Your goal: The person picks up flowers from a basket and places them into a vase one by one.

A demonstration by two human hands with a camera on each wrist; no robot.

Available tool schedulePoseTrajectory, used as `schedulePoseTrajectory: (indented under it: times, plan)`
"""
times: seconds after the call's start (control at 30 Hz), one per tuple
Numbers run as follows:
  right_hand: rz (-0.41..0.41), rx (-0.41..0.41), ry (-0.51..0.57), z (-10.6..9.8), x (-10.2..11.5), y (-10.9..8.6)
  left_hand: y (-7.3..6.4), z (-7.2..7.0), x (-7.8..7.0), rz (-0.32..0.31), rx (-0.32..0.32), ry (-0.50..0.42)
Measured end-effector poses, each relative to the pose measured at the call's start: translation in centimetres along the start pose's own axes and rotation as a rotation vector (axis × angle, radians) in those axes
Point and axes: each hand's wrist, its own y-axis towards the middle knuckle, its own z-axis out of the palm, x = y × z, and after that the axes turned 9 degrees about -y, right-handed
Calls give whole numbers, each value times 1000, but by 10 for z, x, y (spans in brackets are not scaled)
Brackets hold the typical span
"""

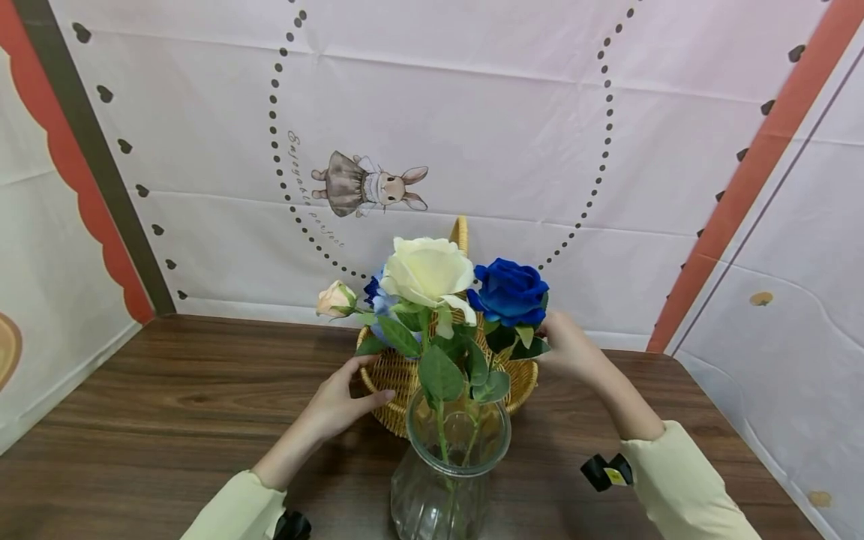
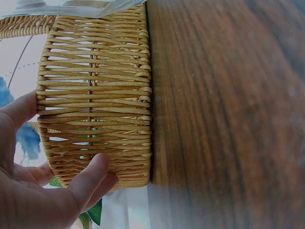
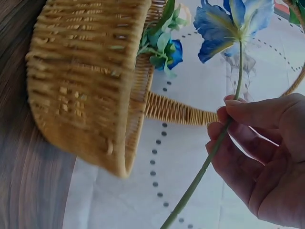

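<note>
My left hand (image 1: 337, 401) holds the side of a wicker basket (image 2: 95, 95), thumb at the rim and other fingers spread along the outer weave. My right hand (image 3: 267, 148) pinches the green stem of a blue artificial flower (image 3: 233, 26) with yellowish streaks, beside the basket's arched handle (image 3: 183, 110). In the head view, that flower and the right fingertips are partly hidden behind other blooms. A clear glass vase (image 1: 442, 487) stands before the basket, holding a white rose (image 1: 428, 271) and a deep blue rose (image 1: 511, 291) on leafy stems.
A peach rosebud (image 1: 335, 300) shows left of the white rose. A small blue rose (image 3: 175, 53) leans over the basket's rim. The wooden table (image 1: 202, 390) meets a printed cloth backdrop (image 1: 472, 135) at its back edge.
</note>
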Motion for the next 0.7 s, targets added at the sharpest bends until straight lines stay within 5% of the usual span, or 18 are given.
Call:
schedulePoseTrajectory:
  times: [0.17, 0.7]
  plan:
    - [145, 83, -123, -18, 20, -18, 0, 0, 0, -12, -3, 8]
    - [250, 55, -206, -37, 4, -78, -1, 1, 0, -11, -15, 21]
